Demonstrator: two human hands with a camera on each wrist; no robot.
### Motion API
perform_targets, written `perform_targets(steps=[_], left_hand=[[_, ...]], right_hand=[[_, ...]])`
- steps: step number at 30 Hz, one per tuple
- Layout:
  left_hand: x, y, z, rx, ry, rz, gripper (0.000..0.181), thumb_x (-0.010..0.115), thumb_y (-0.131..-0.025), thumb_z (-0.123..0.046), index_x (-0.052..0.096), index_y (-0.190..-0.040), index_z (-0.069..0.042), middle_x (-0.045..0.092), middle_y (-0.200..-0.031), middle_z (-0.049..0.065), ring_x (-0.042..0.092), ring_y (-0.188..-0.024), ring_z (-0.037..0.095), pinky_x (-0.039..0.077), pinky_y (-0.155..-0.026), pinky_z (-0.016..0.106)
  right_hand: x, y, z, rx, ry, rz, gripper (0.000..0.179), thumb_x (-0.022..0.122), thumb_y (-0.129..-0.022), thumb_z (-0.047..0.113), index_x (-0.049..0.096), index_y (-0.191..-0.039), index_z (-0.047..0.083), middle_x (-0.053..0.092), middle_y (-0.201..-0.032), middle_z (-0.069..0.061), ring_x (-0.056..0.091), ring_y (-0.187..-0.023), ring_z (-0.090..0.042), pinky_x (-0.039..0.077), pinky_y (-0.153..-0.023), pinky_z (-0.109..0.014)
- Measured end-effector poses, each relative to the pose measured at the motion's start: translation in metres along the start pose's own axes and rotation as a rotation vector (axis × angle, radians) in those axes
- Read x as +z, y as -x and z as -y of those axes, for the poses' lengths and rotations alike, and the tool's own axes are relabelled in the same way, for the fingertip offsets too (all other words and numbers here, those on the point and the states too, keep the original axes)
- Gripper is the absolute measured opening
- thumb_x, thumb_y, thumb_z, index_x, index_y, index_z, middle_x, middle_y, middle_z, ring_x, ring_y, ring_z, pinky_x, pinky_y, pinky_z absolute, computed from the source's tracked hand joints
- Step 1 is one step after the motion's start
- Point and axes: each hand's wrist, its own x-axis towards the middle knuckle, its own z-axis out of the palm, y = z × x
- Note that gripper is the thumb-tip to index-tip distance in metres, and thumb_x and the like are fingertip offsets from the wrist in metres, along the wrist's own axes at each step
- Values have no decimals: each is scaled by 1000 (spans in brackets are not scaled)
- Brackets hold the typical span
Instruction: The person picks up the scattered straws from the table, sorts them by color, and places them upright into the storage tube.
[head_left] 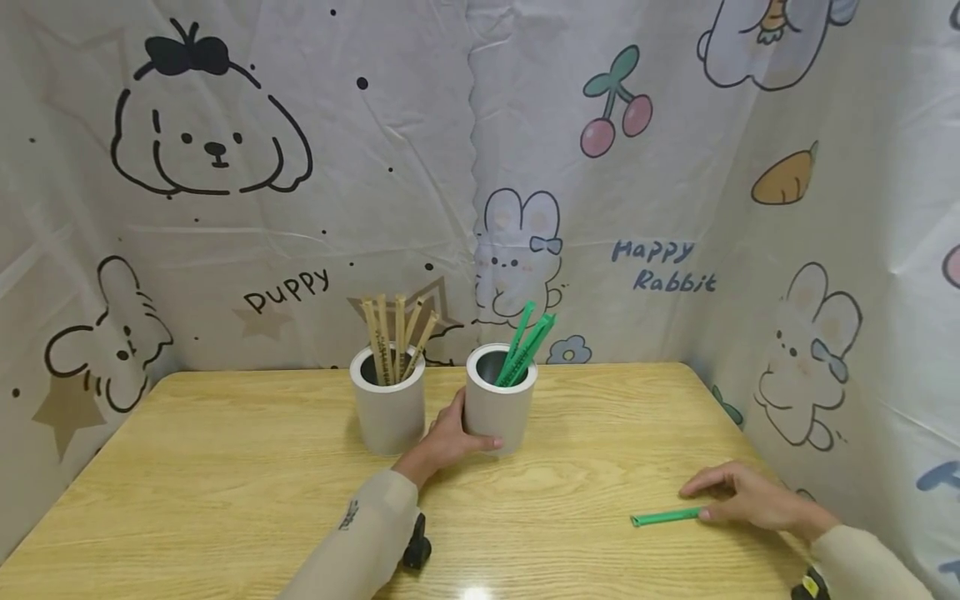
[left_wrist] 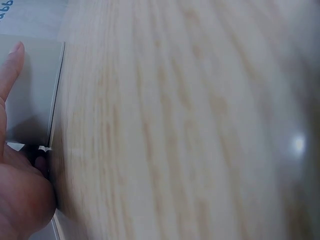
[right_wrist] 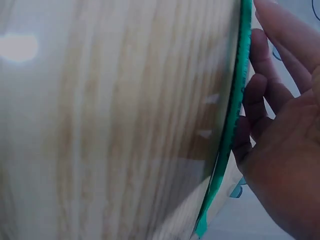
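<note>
My left hand (head_left: 447, 437) grips a white cylindrical holder (head_left: 498, 417) low on its side, thumb across the front; its other fingers are mostly hidden. Several green wrapped straws (head_left: 527, 346) lean inside that holder. To its left stands a matching holder (head_left: 390, 421) with several tan printed straws (head_left: 397, 337). At the right, a single green straw (head_left: 663, 517) lies on the table. My right hand (head_left: 753, 497) is at its right end, the thumb by the straw and the forefinger held apart. In the right wrist view the loosely bent fingers (right_wrist: 257, 90) are beside the straw.
The light wood table (head_left: 247, 483) has its back edge just behind the two holders. A printed cloth (head_left: 405, 167) with cartoon animals hangs behind it and along the sides. Dark wrist devices (head_left: 417, 546) sit at both sleeves.
</note>
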Motion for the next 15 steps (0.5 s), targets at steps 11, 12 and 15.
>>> perform_targets(steps=[11, 12, 15], left_hand=[[-1, 1, 0, -2, -8, -1, 112, 92, -74, -28, 22, -161, -15, 41, -160, 16, 40, -145, 39, 31, -121, 59], [-1, 1, 0, 0, -8, 0, 112, 92, -75, -28, 22, -161, -15, 41, -160, 16, 40, -145, 39, 31, -120, 59], [0, 0, 0, 7, -5, 1, 111, 92, -75, -27, 22, -161, -16, 41, -159, 16, 41, -145, 39, 31, -120, 58]], right_hand=[[9, -5, 6, -74, -9, -28, 17, 70, -91, 2, 74, -107, -1, 71, -103, 0, 62, -93, -4, 51, -79, -20], [9, -5, 6, -71, -9, -27, 16, 70, -91, 2, 74, -106, -1, 71, -101, 0, 62, -92, -4, 51, -77, -20], [9, -7, 5, -60, -14, -33, 13, 70, -91, 2, 74, -102, -2, 71, -98, 1, 62, -89, -5, 51, -75, -21]])
